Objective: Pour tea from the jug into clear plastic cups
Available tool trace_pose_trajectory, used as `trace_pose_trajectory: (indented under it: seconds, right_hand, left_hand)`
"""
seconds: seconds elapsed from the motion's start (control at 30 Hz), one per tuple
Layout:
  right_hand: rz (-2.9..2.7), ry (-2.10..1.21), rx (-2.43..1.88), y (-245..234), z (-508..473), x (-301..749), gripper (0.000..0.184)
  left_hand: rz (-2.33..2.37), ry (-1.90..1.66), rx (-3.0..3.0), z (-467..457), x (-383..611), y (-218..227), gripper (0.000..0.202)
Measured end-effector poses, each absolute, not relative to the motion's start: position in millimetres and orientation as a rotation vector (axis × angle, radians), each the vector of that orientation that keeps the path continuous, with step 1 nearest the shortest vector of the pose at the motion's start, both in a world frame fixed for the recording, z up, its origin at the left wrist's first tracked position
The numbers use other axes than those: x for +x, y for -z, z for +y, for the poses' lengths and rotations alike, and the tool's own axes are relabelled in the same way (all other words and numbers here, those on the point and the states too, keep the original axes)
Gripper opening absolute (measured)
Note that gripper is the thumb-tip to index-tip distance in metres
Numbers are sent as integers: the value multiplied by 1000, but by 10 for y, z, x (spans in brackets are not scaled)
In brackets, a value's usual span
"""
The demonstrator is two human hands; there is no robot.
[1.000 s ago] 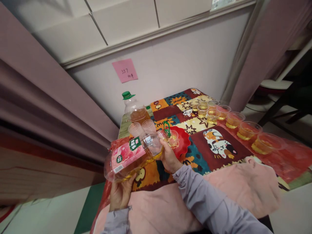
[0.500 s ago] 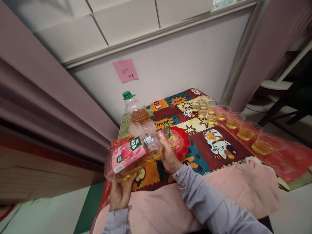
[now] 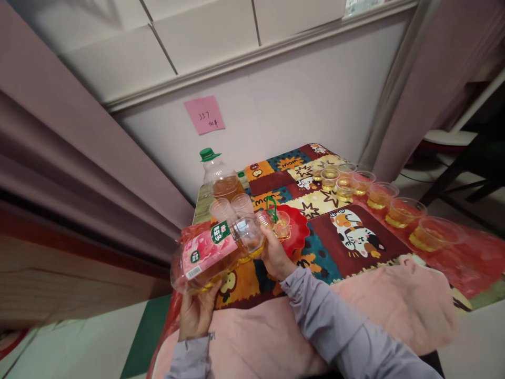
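Note:
My left hand (image 3: 196, 314) grips the base of a large clear bottle (image 3: 215, 252) with a pink label, tipped on its side with amber liquid inside. The bottle's mouth points at a small clear cup (image 3: 281, 225) over a red plate (image 3: 296, 229). My right hand (image 3: 274, 256) is closed round the bottle's neck end, beside that cup. Two empty clear cups (image 3: 231, 207) stand just behind the bottle.
A second bottle with a green cap (image 3: 218, 176) stands at the back left. Several cups of amber liquid (image 3: 379, 195) line the right side of the patterned tablecloth (image 3: 357, 234). A pink cloth (image 3: 394, 302) lies at the near edge. A pink note (image 3: 204, 114) hangs on the wall.

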State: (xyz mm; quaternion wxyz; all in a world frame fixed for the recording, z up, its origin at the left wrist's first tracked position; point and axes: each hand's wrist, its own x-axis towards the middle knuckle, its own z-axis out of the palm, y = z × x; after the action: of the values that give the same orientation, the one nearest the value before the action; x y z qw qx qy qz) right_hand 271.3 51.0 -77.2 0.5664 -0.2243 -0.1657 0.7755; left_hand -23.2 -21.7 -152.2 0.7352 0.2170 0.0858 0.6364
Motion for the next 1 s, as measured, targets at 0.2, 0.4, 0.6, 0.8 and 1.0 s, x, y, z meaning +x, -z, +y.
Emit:
trace_pose_trajectory:
  seconds: [0.2,0.4,0.6,0.8,1.0]
  right_hand:
    - [-378,-1805,-545,763,508,2718,46]
    - [-364,-1815,-540,762,504,2714,44]
    - [-348,-1816,-540,761,508,2717,44]
    - [-353,-1826,-525,767,512,2715,46]
    - [-366,-1823,-534,776,514,2723,47]
  left_hand:
    - [182,-1374,537,-208,-188,1480,59]
    - [166,-1357,540,-207,-171,1459,59]
    - [184,-1384,552,-216,-123,1403,59]
    - [148,-1371,554,-209,-156,1443,61]
    - [189,-1394,482,-220,-202,1497,61]
